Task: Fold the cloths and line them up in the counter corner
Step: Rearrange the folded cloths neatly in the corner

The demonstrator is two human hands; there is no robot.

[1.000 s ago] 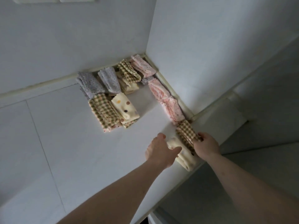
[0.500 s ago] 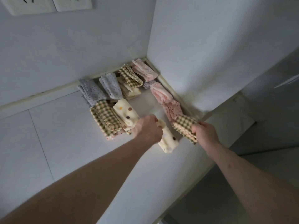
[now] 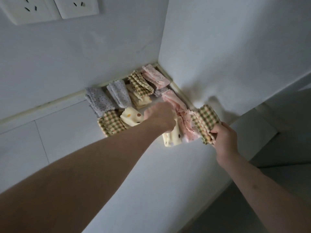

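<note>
Cream cloth nearer corner, seemingly under fingers.

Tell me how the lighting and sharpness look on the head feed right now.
Head view: dim and flat, no glare; a soft shadow on the wall behind the checked cloth in the right hand; left hand slightly motion-blurred; wide-angle bending of wall lines.

Three green checked cloths, three pink cloths, two grey spotted cloths, three cream dotted cloths, two wall sockets, two hands.
</note>
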